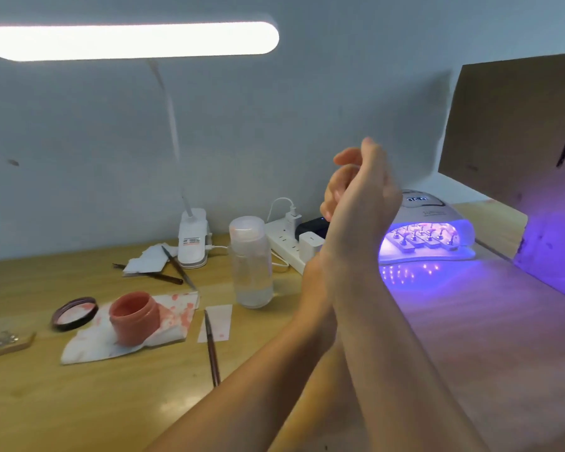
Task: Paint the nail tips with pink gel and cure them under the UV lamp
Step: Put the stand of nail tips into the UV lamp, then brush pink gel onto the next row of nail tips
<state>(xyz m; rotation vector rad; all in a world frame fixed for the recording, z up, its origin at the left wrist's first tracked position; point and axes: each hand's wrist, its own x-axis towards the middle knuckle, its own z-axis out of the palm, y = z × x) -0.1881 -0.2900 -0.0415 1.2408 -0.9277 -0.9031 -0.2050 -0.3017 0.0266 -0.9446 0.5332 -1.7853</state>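
- UV lamp (pixel 434 220) is lit at the right of the surface (pixel 79 402), purple glow spilled out in front. Nail tips (pixel 421 234) can be seen inside on small stands, approx in a row, so curing looks underway.
- Both hands are raised in front of the lamp and nothing is held. Right hand (pixel 362 197) is up w/ fingers loosely curled. Left hand (pixel 317 288) is pressed against the right wrist from behind; its fingers are mostly hidden, so their lie can't be told.
- Pink gel jar (pixel 134 316) is left open on a stained tissue (pixel 173 318), lid (pixel 75 313) just beside it. Brush (pixel 212 350) is laid down near a paper slip.
- Step in hand, prob: waiting out the cure. Best done w/ the lamp left alone and the stands not bumped till the timer ends; display digits are too blurry to be read.
- Jar should prob be capped meanwhile, since that glow is close and gel could be thickened by stray UV.
- Clear bottle (pixel 251 262) stands between jar and lamp, easily knocked by an elbow.
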